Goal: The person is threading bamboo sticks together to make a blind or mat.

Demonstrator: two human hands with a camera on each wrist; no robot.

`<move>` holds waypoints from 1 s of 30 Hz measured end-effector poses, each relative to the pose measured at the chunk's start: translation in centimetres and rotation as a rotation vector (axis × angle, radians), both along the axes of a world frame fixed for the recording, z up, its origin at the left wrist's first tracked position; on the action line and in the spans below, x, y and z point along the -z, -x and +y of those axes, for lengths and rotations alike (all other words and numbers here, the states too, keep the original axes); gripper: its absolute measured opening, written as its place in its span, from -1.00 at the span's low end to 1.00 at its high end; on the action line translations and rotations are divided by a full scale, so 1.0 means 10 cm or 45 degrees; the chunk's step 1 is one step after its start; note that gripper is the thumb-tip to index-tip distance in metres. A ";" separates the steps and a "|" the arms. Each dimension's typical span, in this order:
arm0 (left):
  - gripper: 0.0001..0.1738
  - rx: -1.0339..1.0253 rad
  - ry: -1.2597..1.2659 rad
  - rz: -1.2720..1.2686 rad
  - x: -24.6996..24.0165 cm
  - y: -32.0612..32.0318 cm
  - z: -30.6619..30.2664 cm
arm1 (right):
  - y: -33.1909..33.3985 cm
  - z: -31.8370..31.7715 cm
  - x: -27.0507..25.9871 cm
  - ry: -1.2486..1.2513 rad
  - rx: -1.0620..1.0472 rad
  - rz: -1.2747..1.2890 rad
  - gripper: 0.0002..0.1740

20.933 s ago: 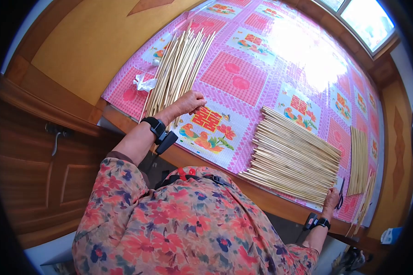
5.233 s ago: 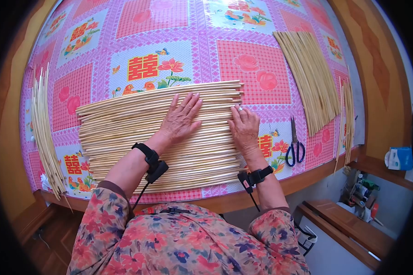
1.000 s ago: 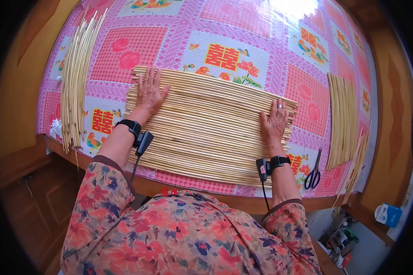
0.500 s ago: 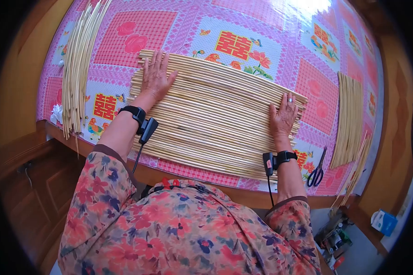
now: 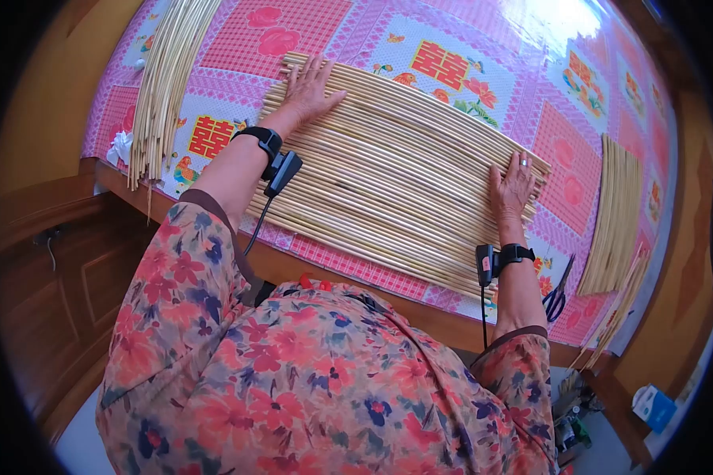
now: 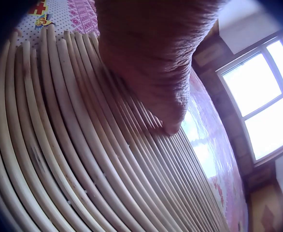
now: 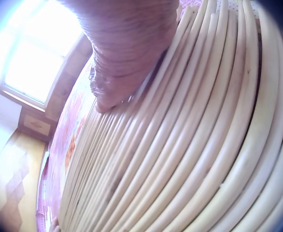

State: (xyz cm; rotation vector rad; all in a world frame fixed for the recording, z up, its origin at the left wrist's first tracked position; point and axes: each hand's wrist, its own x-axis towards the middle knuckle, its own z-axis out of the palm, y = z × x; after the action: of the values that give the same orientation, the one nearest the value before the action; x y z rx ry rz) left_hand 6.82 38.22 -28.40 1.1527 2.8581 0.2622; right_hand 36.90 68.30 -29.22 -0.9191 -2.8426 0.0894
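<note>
A flat layer of pale, thin straight sticks (image 5: 396,174) lies side by side across the table in front of me. My left hand (image 5: 307,93) rests on the sticks near their left ends, fingers spread and pointing away from me. Near the right ends my right hand (image 5: 512,190), with a ring on one finger, lies flat on the same layer. In the left wrist view the left hand (image 6: 151,58) touches the row of sticks (image 6: 83,145). From the right wrist, the right hand (image 7: 127,53) likewise meets the sticks (image 7: 180,145), its fingertips mostly hidden.
A loose bundle of sticks (image 5: 166,87) lies at the left, beside a crumpled white scrap (image 5: 120,148). To the right are scissors (image 5: 558,297), a second neat stack (image 5: 612,214) and a few thin loose sticks (image 5: 619,309). A patterned pink cloth (image 5: 356,257) covers the table.
Long before, the left hand was by the loose bundle; later both hands lay closer together on the layer. Over the last second both stay on the sticks near opposite ends while the head view shifts.
</note>
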 end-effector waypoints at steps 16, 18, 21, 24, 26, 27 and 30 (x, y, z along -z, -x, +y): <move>-0.30 0.473 -0.013 -0.073 -0.23 -1.49 -0.36 | -0.59 -1.34 -0.25 0.091 -0.242 0.038 -0.35; -0.29 0.428 -0.008 -0.052 -0.18 -1.47 -0.42 | -0.63 -1.40 -0.17 0.092 -0.198 -0.027 -0.34; -0.29 0.418 0.012 -0.069 -0.17 -1.48 -0.42 | -0.64 -1.41 -0.13 0.091 -0.171 -0.038 -0.34; -0.28 0.421 0.002 -0.089 -0.17 -1.49 -0.41 | -0.64 -1.42 -0.14 0.111 -0.161 -0.043 -0.34; -0.26 0.413 0.002 -0.078 -0.16 -1.48 -0.42 | -0.64 -1.42 -0.16 0.118 -0.150 -0.052 -0.34; -0.26 0.398 0.009 -0.051 -0.16 -1.47 -0.42 | -0.63 -1.43 -0.16 0.129 -0.139 -0.063 -0.33; -0.27 0.410 0.070 -0.085 -0.18 -1.47 -0.40 | -0.65 -1.42 -0.12 0.143 -0.146 -0.056 -0.32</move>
State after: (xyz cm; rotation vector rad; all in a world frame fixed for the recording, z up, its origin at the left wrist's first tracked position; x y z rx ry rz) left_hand 21.51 34.21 -26.58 1.5331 2.5531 0.1993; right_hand 43.43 54.07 -28.00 -0.7868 -2.9561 0.2472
